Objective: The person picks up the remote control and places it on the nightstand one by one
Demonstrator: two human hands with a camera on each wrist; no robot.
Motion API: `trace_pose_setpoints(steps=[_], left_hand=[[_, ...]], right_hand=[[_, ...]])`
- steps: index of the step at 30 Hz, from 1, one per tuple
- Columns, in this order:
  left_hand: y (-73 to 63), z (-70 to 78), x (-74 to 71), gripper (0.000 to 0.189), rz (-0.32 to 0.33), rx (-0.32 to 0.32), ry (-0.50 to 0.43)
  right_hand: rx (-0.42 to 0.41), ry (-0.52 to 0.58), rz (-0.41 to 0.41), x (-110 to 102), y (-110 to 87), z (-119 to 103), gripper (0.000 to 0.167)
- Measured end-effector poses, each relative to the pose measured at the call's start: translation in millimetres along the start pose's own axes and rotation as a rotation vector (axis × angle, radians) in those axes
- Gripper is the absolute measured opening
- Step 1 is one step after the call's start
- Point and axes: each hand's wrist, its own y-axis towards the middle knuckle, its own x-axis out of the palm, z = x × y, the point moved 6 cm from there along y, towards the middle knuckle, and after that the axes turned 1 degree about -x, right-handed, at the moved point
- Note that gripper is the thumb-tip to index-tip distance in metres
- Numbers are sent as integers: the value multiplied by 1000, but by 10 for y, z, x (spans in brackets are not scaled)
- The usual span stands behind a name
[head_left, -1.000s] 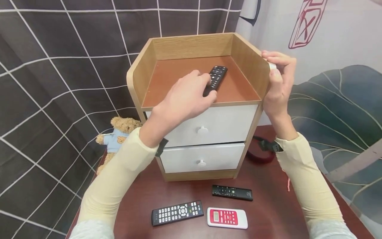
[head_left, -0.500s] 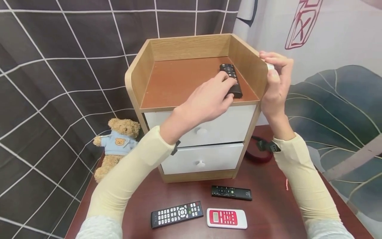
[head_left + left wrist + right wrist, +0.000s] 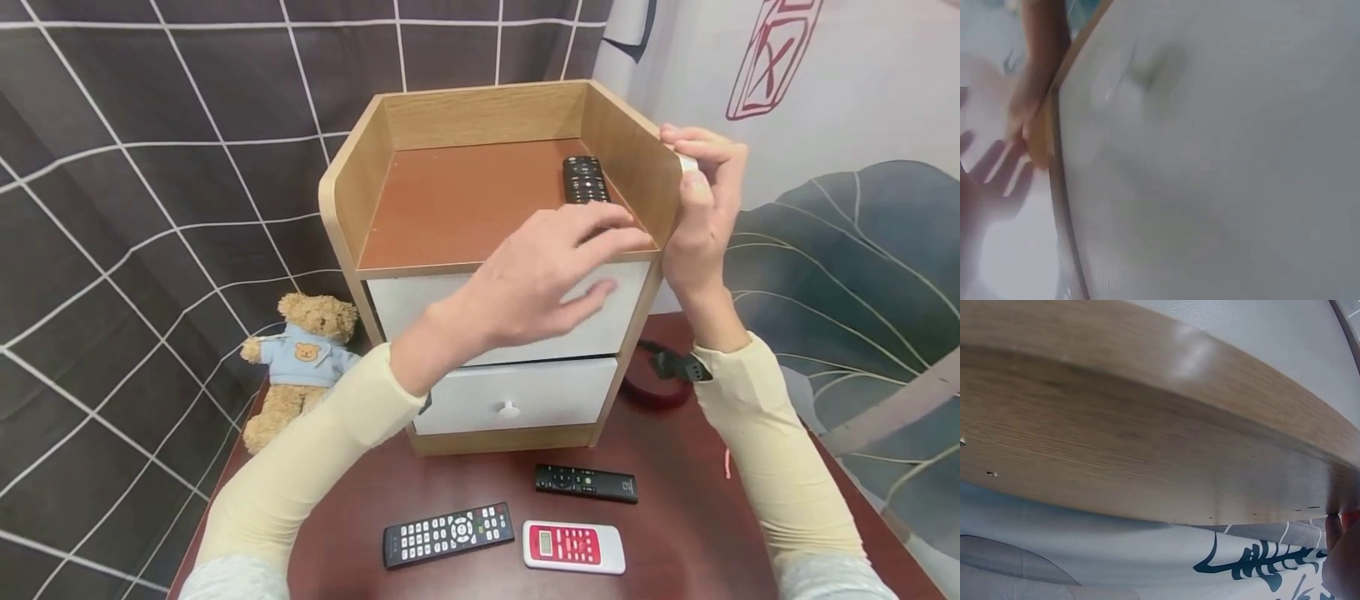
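Note:
In the head view, my left hand (image 3: pixel 536 271) hovers before the top drawer of a small wooden cabinet (image 3: pixel 480 93), fingers spread and holding nothing. Just beyond its fingers, a black remote control (image 3: pixel 586 179) lies on the brown top shelf, beside the right side panel; its lower end is hidden. My right hand (image 3: pixel 705 200) is at the outer side of that panel. It pinches a small white thing (image 3: pixel 687 163), mostly hidden. Something red (image 3: pixel 1350 519) shows by the finger in the right wrist view. The left wrist view is blurred.
On the red-brown table (image 3: pixel 450 467) lie a black remote with white buttons (image 3: pixel 448 534), a slim black remote (image 3: pixel 587 483) and a white-and-red remote (image 3: pixel 573 547). A teddy bear (image 3: pixel 307 358) sits left of the cabinet. A dark red band (image 3: pixel 656 392) lies to its right.
My left hand has slid the black remote rightward across the shelf, turning it, then let go and drawn back toward the front. The right hand has kept its place.

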Motion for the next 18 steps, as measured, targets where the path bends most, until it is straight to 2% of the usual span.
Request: trace_pose_setpoints(steps=[3,6,8,12,15,18], left_hand=[[-89,219,113,45,34,154,-36],[-219,430,302,48,8,247,-44],[-348,575,467,49,-36,298,-42],[-753,884,857,50,-149,425,-19],[-1085,1026,1141,52,-244,466,-11],[-1349,1045,1400,51,-337,437,-30]], right_hand=[[-2,2,9,-3,-2,-19,26],[-1,-17,5,-15,-11,-26,27],[-2,-29,4,-26,-14,-25,27],[-3,-37,1,-31,-13,-11,27],[-2,-34,-5,-23,-8,1,27],[-3,-35,-9,-21,-1,7,27]])
